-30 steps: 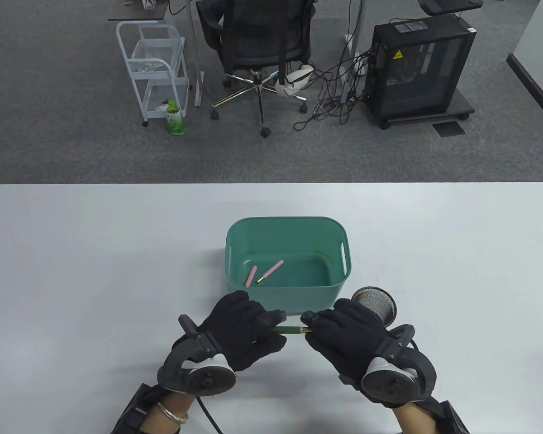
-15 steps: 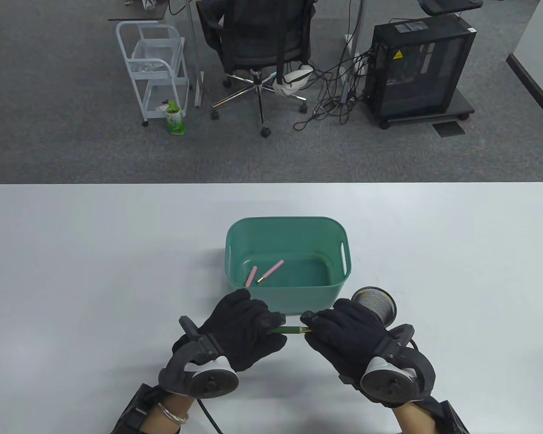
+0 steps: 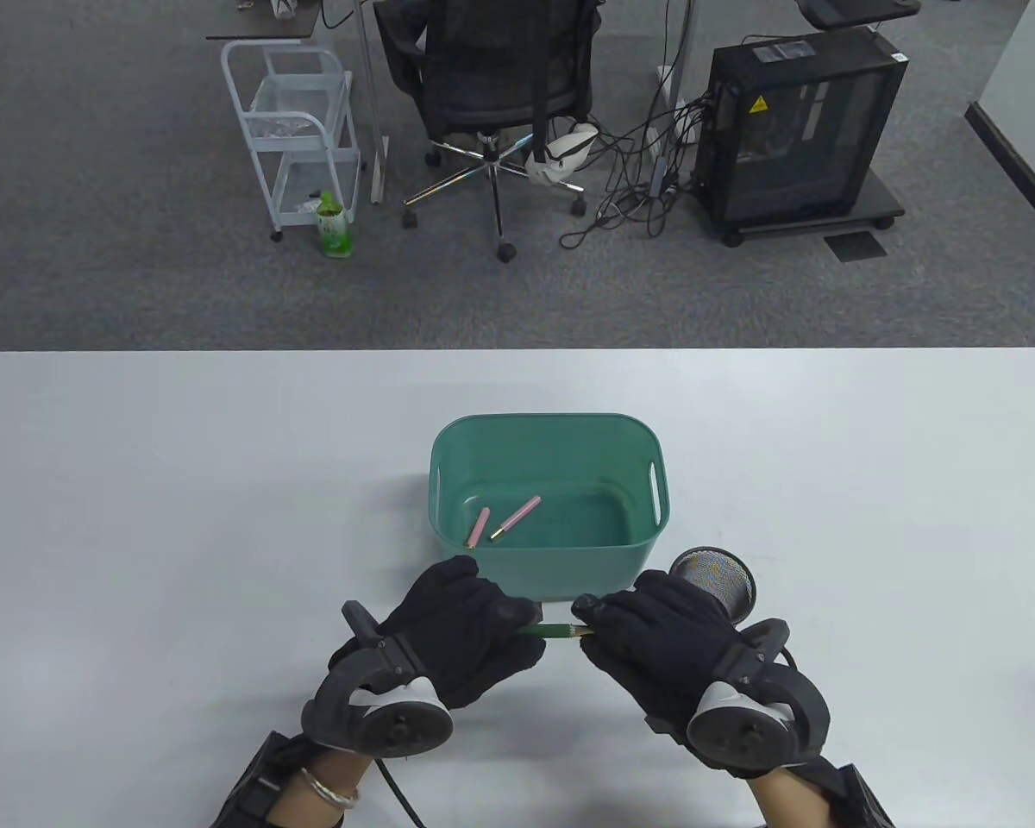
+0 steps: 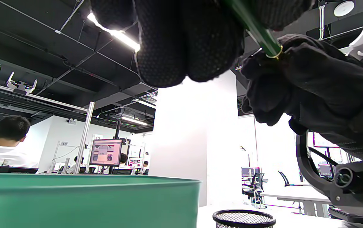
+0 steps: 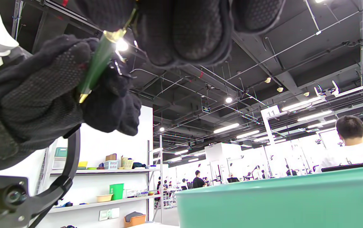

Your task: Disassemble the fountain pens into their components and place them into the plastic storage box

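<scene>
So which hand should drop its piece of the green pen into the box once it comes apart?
Probably the left hand. It grips the green pen just below the green box and its pink parts; the right hand sits beside the mesh cup.

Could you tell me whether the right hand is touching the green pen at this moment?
Touching. In the right wrist view the right hand has its fingers closed round the gold-ringed end of the green pen, and the left hand grips the other end.

An open-plan office or lab: grey carpet, a black swivel chair [image 3: 492, 86], a computer tower [image 3: 798, 129] with tangled cables [image 3: 647, 172], distant monitors [image 4: 105, 152] and storage shelves [image 5: 105, 167].
</scene>
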Available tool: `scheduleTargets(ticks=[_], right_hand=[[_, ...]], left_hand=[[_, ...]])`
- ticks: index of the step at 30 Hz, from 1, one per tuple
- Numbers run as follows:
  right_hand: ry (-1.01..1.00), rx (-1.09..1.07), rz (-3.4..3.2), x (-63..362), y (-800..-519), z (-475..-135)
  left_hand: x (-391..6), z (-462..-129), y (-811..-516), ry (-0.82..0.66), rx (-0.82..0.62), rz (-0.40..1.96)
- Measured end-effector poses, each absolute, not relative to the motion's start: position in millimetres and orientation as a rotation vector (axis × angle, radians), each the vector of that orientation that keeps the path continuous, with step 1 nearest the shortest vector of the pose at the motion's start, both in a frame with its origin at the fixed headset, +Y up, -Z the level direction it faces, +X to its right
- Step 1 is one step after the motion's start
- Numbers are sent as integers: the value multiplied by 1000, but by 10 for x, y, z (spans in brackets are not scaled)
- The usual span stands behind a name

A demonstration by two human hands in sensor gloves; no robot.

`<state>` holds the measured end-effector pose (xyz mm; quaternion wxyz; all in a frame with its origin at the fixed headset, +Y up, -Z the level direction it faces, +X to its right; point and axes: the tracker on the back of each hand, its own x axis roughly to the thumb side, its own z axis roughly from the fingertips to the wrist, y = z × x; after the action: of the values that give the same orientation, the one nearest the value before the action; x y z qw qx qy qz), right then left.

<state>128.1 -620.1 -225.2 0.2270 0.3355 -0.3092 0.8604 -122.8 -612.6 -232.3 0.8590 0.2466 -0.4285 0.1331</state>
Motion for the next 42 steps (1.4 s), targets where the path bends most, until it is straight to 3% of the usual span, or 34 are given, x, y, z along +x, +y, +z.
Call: scheduleTargets(ticks=[42], right_hand=[[-851,931,2373,1276,-6205,-2251]], left_hand=[[-1221,-2331,-6139,-898,509,269]])
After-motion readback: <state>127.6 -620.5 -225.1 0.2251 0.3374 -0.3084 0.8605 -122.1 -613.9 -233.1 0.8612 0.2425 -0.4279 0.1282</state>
